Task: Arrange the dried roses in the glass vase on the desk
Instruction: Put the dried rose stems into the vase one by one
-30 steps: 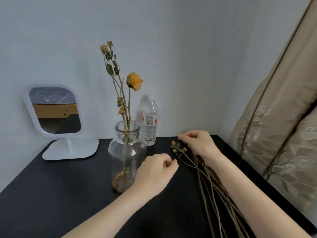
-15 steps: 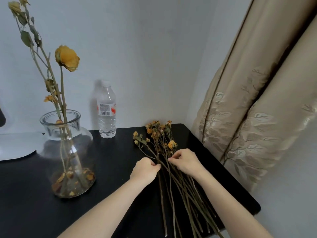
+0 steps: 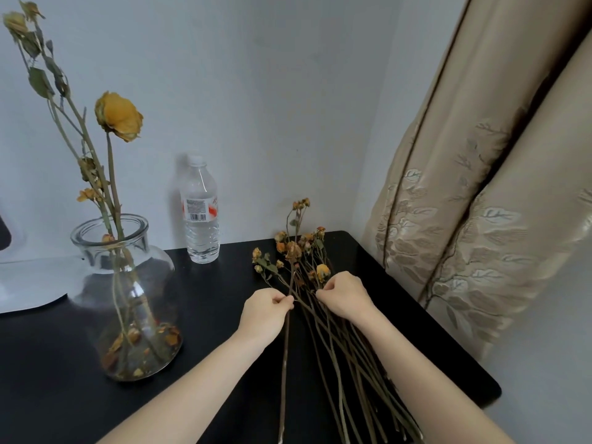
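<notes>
Black desk (image 3: 208,315), grey walls (image 3: 272,91), beige curtain (image 3: 480,187); left hand (image 3: 264,314), right hand (image 3: 344,296): grip tight on rose stems (image 3: 368,392).

soft dim daylight, wide-angle edge distortion

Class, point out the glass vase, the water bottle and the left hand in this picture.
glass vase (image 3: 137,240), head view, on its neck.
water bottle (image 3: 200,210), head view, on its label.
left hand (image 3: 263,310), head view, on the back of the hand.

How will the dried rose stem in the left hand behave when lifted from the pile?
Probably stiff and light: the stem runs thin and straight below the left hand. Likely brittle: its withered head may shed, like the petals in the vase.
</notes>
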Demonstrator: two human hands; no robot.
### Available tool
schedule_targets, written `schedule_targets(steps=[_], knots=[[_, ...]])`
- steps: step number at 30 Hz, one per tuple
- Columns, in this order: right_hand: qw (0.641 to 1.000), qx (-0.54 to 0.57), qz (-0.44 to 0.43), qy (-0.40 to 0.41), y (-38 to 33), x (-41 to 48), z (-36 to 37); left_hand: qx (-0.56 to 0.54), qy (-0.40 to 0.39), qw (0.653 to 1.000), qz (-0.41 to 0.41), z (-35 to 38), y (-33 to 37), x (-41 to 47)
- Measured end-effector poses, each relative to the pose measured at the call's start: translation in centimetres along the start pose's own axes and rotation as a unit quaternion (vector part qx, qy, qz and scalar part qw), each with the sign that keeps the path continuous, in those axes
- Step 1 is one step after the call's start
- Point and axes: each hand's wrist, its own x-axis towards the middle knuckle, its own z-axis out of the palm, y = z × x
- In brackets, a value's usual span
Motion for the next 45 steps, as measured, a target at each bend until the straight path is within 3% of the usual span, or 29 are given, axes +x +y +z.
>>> schedule_targets(steps=[11,19,28,35,45], knots=[[0.988,0.129,-0.032,0.081,-0.6,-0.9,-2.1,-0.023,0.041,0.999,0.024,-3.0,2.3,-1.4],[0.953,0.248,-0.133,0.115,-5.1,-2.9,-5.9,-0.009,0.091,0.989,0.112,-7.0,4.8,-2.4],[0.885,0.398,-0.226,0.087,-14.6,-5.6,-8.7,-0.085,0.173,0.967,0.167,-16.4,9.2,-6.1],[0.843,0.441,-0.281,0.127,-21.7,-6.6,-10.3,-0.115,0.262,0.935,0.209,-24.2,12.1,-7.4],[0.761,0.508,-0.370,0.160,-27.1,-8.3,-11.1,-0.116,0.335,0.904,0.238,-27.7,14.9,-6.2]])
